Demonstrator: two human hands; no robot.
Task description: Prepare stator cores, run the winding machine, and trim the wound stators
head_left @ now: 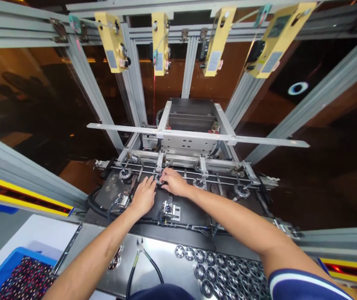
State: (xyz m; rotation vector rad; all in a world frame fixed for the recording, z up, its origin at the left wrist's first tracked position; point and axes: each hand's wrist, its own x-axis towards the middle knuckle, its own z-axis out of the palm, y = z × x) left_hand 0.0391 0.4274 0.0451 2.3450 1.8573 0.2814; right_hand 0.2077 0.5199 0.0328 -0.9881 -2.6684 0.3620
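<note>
My left hand [144, 195] lies over the dark machine bed [109, 193], its fingers stretched forward. Its fingertips come close to a small round metal part [159, 178] on the second fixture from the left. From the other side my right hand [174, 182] reaches in, fingers bent down and closed at this part. The fingers cover much of it. Similar round metal parts sit on the other fixtures: one on the left [125, 174], one just right of my right hand [199, 183], and one at the far right [241, 191].
A long metal bar [197, 135] spans the machine above my hands. Yellow units [160, 43] hang from the frame overhead. In front, cutting pliers [140, 248] and rows of round metal parts [211, 273] lie on a steel table [162, 246]. A blue tray [12, 255] holds many small pieces.
</note>
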